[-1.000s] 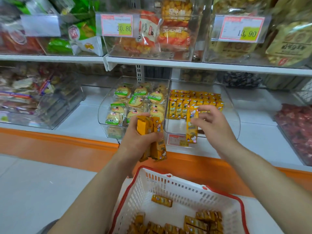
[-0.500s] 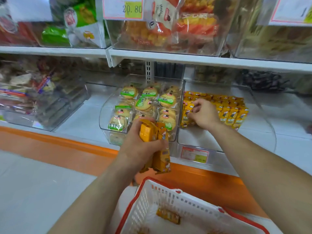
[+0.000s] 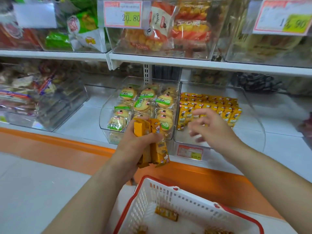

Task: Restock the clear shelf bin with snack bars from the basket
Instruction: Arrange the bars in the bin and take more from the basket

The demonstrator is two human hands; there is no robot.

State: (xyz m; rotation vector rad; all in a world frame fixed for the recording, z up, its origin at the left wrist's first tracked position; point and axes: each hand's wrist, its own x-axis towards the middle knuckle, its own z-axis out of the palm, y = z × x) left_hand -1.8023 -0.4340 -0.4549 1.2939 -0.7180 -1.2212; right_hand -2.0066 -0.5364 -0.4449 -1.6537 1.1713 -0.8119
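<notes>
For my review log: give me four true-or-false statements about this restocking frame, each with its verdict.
1. The left hand grips a handful of snack bars. True.
2. The right hand holds a bar. False: its fingers are spread and hold nothing.
3. The basket is empty. False: a few loose bars lie in it.
4. In the clear bin, the stocked bars sit toward the back. True.
</notes>
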